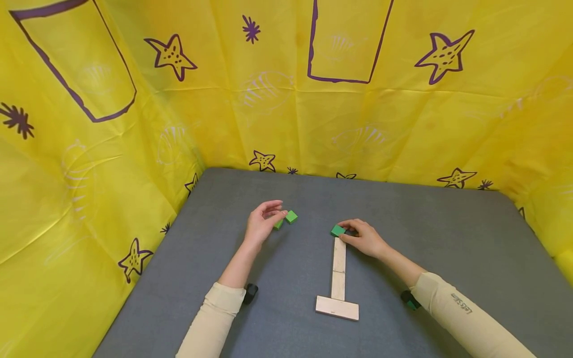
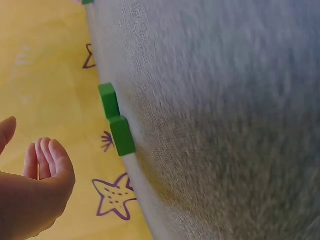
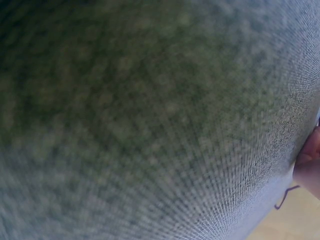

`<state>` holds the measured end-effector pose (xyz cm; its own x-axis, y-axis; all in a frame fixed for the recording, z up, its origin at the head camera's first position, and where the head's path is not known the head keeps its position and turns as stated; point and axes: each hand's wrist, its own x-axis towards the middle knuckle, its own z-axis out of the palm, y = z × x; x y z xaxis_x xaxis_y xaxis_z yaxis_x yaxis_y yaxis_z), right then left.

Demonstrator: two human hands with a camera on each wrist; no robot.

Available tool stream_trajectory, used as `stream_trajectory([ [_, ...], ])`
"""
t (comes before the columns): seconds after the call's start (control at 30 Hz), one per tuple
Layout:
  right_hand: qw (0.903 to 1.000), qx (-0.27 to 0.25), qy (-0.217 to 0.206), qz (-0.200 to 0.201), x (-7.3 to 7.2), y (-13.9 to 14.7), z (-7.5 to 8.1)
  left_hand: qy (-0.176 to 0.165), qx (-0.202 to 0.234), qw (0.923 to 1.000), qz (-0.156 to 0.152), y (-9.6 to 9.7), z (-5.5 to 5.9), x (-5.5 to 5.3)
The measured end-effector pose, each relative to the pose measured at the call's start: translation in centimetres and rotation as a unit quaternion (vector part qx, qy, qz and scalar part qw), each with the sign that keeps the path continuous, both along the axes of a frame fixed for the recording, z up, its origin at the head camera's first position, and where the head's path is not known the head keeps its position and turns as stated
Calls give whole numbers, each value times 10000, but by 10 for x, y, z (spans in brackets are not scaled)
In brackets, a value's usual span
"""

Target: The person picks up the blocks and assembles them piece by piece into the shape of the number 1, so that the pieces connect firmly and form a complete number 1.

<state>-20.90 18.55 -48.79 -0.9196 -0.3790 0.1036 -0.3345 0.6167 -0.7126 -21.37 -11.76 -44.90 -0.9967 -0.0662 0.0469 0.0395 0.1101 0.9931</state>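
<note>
My right hand (image 1: 364,239) pinches a dark green block (image 1: 337,230) between thumb and fingers. This block sits at the far end of two pale wooden planks (image 1: 338,263) laid end to end. A third wooden plank (image 1: 337,308) lies crosswise at their near end. My left hand (image 1: 263,223) hovers beside two light green blocks (image 1: 291,217), its fingers loosely bent and holding nothing. In the left wrist view those green blocks (image 2: 122,136) stand apart from the hand (image 2: 45,185). Only a bit of the right hand (image 3: 309,167) shows in the right wrist view.
A dark grey table (image 1: 389,298) carries all the blocks. Yellow cloth (image 1: 277,119) with purple starfish drawings hangs along its back and sides. Each wrist wears a black device (image 1: 250,294) near the sleeve cuff.
</note>
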Motion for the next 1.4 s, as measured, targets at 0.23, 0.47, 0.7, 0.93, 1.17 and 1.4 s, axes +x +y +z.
stream_trajectory([
  [0.23, 10000, 26, -23, 26, 1, 2, -1, -219, -121, 9997, 2, -10, -6, -11],
  [0.47, 10000, 9, -20, 20, 0, 1, -1, -598, -787, 9950, -175, -20, -7, -18],
  [0.7, 10000, -4, -28, 2, 0, 1, -1, -934, -1752, 9794, -374, -26, -8, -21],
  [0.93, 10000, 2, 17, -10, 1, 1, 0, -810, -2588, 9609, -561, -28, -13, -24],
  [1.17, 10000, 10, 36, 0, 2, 0, 1, -747, -2942, 9502, -713, -27, -16, -24],
  [1.4, 10000, 1, -21, 19, 0, 1, 0, -699, -3108, 9448, -766, -26, -19, -26],
])
